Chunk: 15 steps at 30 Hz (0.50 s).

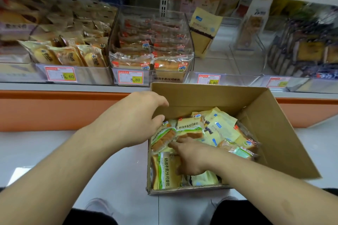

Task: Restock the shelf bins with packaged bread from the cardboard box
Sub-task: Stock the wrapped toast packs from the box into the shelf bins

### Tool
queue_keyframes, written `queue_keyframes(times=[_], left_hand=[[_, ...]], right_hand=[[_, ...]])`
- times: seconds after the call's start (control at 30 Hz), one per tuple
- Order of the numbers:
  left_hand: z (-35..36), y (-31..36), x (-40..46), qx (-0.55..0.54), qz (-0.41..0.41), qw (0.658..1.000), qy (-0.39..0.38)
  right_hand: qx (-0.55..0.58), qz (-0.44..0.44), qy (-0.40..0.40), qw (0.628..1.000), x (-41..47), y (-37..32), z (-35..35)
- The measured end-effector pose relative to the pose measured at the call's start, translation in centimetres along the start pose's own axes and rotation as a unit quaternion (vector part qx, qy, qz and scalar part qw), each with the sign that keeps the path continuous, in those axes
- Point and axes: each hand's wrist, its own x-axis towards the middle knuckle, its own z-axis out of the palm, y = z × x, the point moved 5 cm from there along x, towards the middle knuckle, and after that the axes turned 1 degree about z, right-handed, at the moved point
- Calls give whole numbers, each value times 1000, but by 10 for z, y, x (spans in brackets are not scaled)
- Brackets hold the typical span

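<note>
Below the clear plastic shelf bins (pixel 151 45), our fingers (pixel 176 145) pinch green bread packs (pixel 162 138) in the brown cardboard box (pixel 274 124), ready to lift.

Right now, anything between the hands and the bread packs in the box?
Nothing visible. The cardboard box is open; the right hand and left hand are already at the green-labelled bread packs lying on top.
</note>
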Motion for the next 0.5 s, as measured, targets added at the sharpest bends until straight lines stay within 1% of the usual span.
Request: queue_keyframes(times=[0.1,0.2,0.27,0.37,0.5], left_hand=[[1,-3,7,1,-9,1000,-16],[3,-4,16,5,-9,1000,-26],[6,-4,21,6,-9,999,-35],[12,-5,25,13,-10,998,-53],[15,-6,23,10,-13,997,-78]], right_hand=[[-18,5,-12,1000,3,0,-2],[-21,8,-5,1000,8,1,-1],[-3,4,-9,1000,10,4,3],[25,0,-37,999,7,7,5],[48,0,-14,999,2,7,-9]])
